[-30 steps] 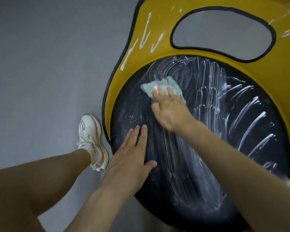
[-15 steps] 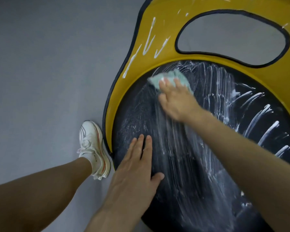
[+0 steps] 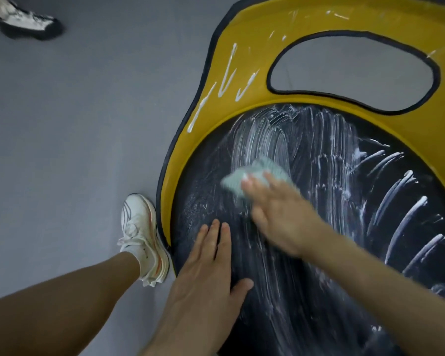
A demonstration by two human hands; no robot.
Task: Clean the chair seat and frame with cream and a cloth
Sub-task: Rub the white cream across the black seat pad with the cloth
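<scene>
1. Chair seat (image 3: 306,304): black, round, is filling the lower right of the head view. Yellow frame (image 3: 254,34) with dark edging is wrapping round its left and top sides.
2. Cream (image 3: 262,134) is lying smeared in thin white streaks over most of the seat. Thicker unsmeared lines are sitting at the seat's right side, and a few more on the frame's left part, beside the oval opening (image 3: 352,68).
3. Cloth (image 3: 254,173): pale blue-green, is lying on the seat's upper-left area, over the smeared streaks.
4. Right hand (image 3: 280,214) is pressing down on the cloth, palm down, fingers laid out straight over it and close together. The hand is motion-blurred, so finer finger detail is not readable.
5. Left hand (image 3: 206,283) is resting flat on the seat near its left edge, fingers straight and together, thumb splayed out to the right. It is holding nothing and sitting just beside the right hand, not touching the cloth.
6. Person's bare leg (image 3: 62,299) and white shoe (image 3: 141,235) are standing on the grey floor (image 3: 75,124), the shoe right against the frame's left edge.
7. Another shoe (image 3: 26,21) is showing in the top left corner, well apart from the chair.
</scene>
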